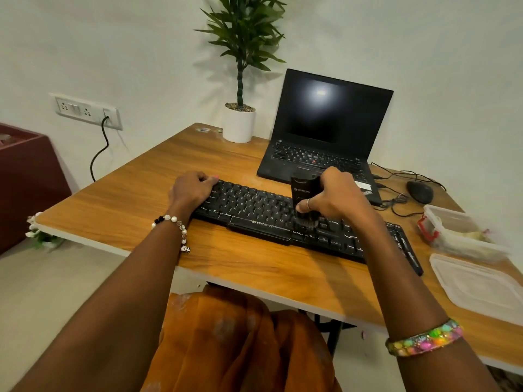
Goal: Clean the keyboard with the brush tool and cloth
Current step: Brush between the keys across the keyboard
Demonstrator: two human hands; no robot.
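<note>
A black keyboard [254,213] lies slantwise across the wooden desk [135,205]. My left hand [192,189] grips the keyboard's far left end, fingers curled over its edge. My right hand [334,196] holds a black brush tool [302,193] upright, thumb across its body. The brush's bristles press on the keys just right of the space bar. My right forearm covers part of the keyboard's right half. I see no cloth.
An open black laptop [325,131] stands behind the keyboard, with a potted plant [239,124] to its left. A black mouse [419,191] and cables lie at the right. A clear plastic box [458,236] and its lid [481,287] sit at the right edge.
</note>
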